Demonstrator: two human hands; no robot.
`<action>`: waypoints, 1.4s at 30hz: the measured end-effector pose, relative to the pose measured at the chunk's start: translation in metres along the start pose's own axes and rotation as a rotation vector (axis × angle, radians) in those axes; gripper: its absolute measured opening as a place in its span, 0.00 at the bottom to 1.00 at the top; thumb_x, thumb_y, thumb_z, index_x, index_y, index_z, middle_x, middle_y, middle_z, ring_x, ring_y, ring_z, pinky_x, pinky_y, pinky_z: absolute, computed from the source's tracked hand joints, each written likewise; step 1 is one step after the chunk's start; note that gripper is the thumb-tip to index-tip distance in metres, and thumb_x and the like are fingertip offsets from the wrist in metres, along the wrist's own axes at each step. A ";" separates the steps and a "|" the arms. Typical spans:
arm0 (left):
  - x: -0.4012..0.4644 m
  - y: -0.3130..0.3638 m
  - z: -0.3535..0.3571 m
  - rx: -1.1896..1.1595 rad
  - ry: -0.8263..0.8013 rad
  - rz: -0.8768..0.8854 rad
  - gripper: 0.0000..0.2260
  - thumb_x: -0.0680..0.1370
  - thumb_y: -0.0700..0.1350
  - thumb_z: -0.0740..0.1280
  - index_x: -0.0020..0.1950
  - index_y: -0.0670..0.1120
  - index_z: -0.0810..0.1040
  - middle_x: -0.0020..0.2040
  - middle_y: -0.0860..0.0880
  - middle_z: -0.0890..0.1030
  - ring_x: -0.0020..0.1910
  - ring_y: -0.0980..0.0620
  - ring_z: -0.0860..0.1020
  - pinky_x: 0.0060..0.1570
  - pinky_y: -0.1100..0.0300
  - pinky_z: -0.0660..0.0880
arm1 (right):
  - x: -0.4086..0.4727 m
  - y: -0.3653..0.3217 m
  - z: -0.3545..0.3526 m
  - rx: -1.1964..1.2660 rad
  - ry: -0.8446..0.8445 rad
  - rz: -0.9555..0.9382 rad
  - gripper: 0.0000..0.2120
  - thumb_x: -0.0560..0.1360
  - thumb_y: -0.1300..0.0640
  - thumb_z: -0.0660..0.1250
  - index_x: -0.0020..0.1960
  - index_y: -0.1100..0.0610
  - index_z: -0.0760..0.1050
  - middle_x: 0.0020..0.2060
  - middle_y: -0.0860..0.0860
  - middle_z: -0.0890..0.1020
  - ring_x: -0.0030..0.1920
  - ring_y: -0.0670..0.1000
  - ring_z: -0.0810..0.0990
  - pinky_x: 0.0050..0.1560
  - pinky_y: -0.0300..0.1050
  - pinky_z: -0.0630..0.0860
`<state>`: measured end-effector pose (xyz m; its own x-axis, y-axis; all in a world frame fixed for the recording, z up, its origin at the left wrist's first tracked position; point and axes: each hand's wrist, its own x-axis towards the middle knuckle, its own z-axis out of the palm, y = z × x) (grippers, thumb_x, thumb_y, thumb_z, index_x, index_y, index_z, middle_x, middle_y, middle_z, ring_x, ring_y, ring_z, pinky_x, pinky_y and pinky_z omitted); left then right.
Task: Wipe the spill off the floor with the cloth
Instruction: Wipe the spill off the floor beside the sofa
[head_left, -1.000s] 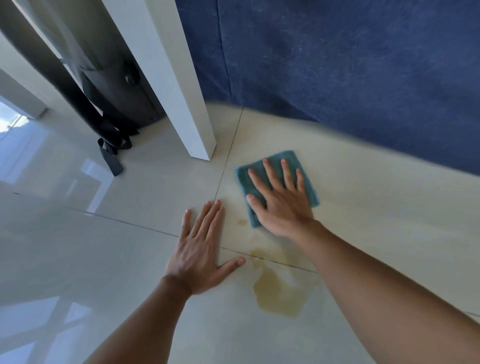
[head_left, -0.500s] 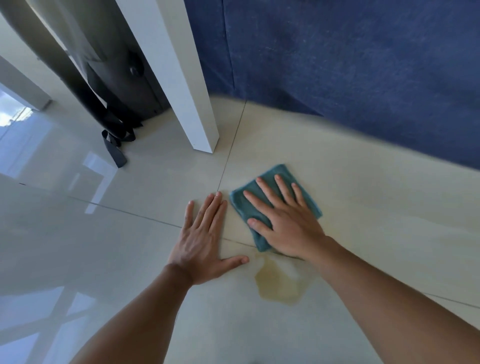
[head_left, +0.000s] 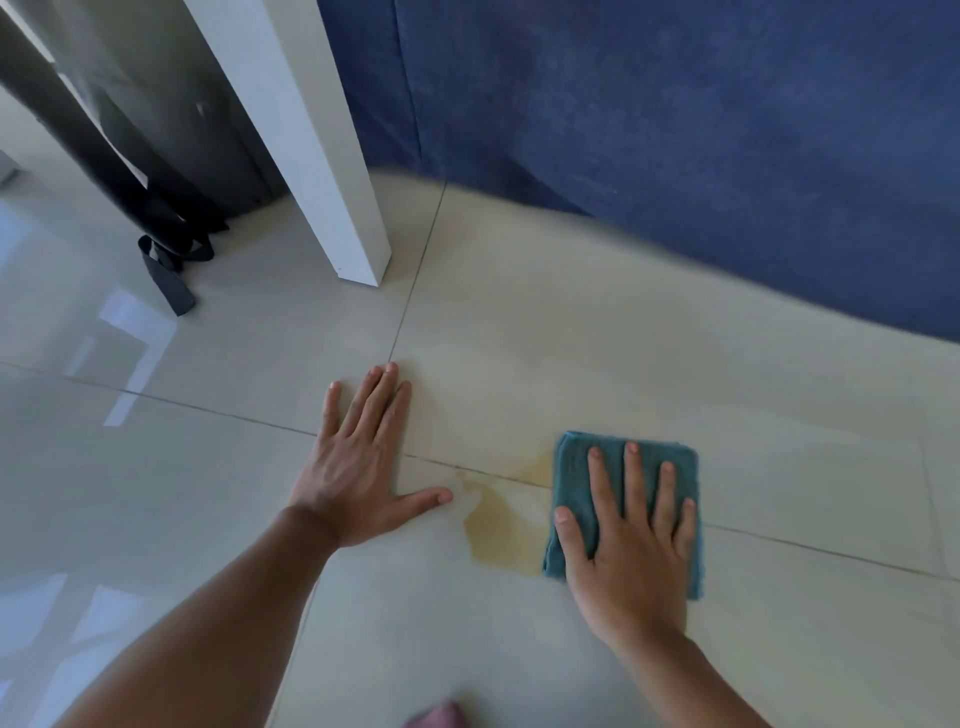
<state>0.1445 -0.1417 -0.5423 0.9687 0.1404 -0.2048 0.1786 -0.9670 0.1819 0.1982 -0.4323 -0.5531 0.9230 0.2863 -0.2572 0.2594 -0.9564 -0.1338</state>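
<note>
Teal cloth (head_left: 574, 499) lies flat under the spread right hand (head_left: 631, 545), touching the yellowish spill (head_left: 501, 535) on its left. The left hand (head_left: 358, 462), splayed and empty, braces on the tiled floor (head_left: 779, 415) beyond it.

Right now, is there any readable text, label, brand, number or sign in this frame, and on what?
None can be read. The teal cloth under the right hand, the tiled floor, the white post, the dark bag and the blue fabric show no print. The left hand lies flat beside the spill.
</note>
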 end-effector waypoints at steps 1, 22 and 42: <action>0.001 0.000 0.000 0.001 0.001 -0.001 0.55 0.68 0.80 0.50 0.80 0.38 0.53 0.81 0.41 0.49 0.81 0.46 0.45 0.76 0.36 0.47 | 0.010 0.002 -0.002 -0.010 0.010 -0.036 0.34 0.78 0.33 0.47 0.81 0.43 0.51 0.82 0.50 0.51 0.82 0.60 0.46 0.79 0.62 0.44; -0.047 0.009 0.004 0.043 -0.130 0.095 0.64 0.60 0.84 0.56 0.79 0.37 0.54 0.81 0.37 0.48 0.80 0.41 0.45 0.75 0.34 0.50 | -0.009 0.004 0.002 -0.056 0.014 -0.186 0.33 0.79 0.35 0.49 0.82 0.43 0.52 0.82 0.50 0.52 0.82 0.60 0.46 0.78 0.65 0.48; -0.048 0.006 0.003 0.002 -0.114 0.082 0.65 0.59 0.83 0.58 0.80 0.37 0.53 0.81 0.38 0.49 0.81 0.42 0.45 0.76 0.35 0.50 | 0.025 -0.073 0.000 -0.052 -0.046 -0.397 0.32 0.79 0.35 0.49 0.81 0.40 0.49 0.83 0.49 0.47 0.81 0.60 0.41 0.78 0.65 0.40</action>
<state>0.0980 -0.1546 -0.5347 0.9542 0.0359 -0.2970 0.0991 -0.9746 0.2008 0.2023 -0.3558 -0.5497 0.7349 0.6351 -0.2379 0.6082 -0.7723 -0.1832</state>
